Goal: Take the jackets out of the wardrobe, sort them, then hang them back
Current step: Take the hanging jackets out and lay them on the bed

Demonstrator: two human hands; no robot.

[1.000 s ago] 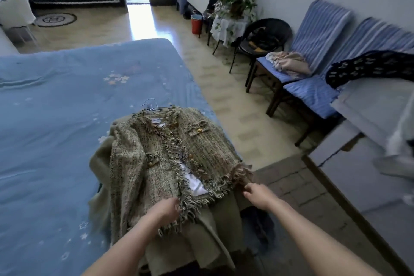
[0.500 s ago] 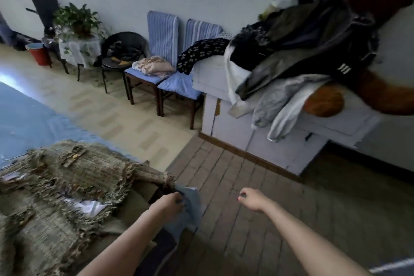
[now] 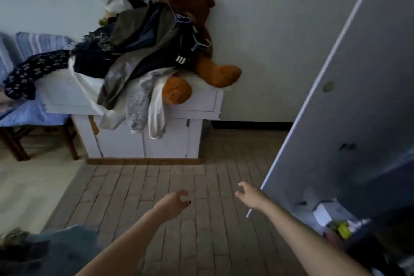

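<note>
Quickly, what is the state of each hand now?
Left hand: open, fingers loosely curled, holding nothing.
Right hand: open, fingers loosely curled, holding nothing.

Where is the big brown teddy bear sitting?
In the head view, upper middle: the big brown plush teddy bear sits on the white cabinet, against the wall, beside the heap of dark jackets.

I see a dim room: plain pale wall [image 3: 268, 29], brick-pattern floor [image 3: 201, 186]. White cabinet [image 3: 143, 139] against the wall, blue-cushioned chair [image 3: 33, 116] left of it, open grey door [image 3: 349, 119] to its right.
</note>
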